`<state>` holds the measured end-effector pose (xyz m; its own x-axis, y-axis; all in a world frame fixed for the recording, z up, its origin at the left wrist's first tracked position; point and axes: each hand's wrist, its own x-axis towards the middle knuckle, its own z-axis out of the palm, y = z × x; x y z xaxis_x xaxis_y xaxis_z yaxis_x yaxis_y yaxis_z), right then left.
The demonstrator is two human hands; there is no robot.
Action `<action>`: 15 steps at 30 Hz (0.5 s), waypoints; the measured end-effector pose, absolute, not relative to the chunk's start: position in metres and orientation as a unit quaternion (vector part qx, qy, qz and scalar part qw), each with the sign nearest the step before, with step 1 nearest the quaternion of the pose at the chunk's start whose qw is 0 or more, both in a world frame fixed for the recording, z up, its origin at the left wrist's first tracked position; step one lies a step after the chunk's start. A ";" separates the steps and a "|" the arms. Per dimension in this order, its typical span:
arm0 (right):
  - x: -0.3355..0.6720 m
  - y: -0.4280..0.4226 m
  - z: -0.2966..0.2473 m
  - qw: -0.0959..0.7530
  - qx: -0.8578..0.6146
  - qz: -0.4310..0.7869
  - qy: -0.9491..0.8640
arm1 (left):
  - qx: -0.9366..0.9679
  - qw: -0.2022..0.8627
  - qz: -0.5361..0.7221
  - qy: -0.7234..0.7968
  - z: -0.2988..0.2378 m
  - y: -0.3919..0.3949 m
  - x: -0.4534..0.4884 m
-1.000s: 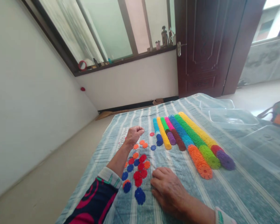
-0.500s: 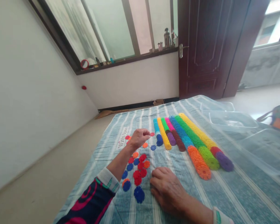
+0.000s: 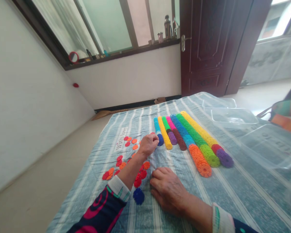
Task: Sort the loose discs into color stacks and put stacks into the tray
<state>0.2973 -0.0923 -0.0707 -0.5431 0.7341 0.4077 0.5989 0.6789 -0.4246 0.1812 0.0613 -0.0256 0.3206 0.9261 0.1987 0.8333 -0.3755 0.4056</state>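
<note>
My left hand is curled into a loose fist on the striped blue quilt, and its knuckles almost touch the end of a dark blue disc stack. Whether it holds anything is hidden. My right hand lies flat on the quilt, holding nothing, close to a small pile of dark blue discs. Loose red and orange discs lie scattered around my left forearm. Several long rows of stacked discs, in rainbow colours, lie side by side to the right of my left hand.
Clear plastic tubs stand on the quilt's right side. A printed label shows on the quilt. Beyond its far edge are a dark wooden door, a white wall and a windowsill holding a bottle.
My left hand has moved right, towards the dark blue stack, and is more tightly curled. More red and orange discs show left of my forearm. My right hand has barely moved.
</note>
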 end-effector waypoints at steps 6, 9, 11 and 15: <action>0.297 -0.093 -0.071 0.291 -0.386 0.112 -0.868 | 0.807 0.110 0.176 0.553 -0.024 0.055 0.172; 0.297 -0.093 -0.073 0.295 -0.385 0.110 -0.868 | 0.813 0.095 0.160 0.552 -0.027 0.047 0.177; 0.296 -0.092 -0.074 0.298 -0.384 0.111 -0.867 | 0.815 0.087 0.154 0.552 -0.029 0.044 0.181; 0.295 -0.093 -0.074 0.299 -0.387 0.119 -0.864 | 0.814 0.081 0.158 0.553 -0.023 0.047 0.178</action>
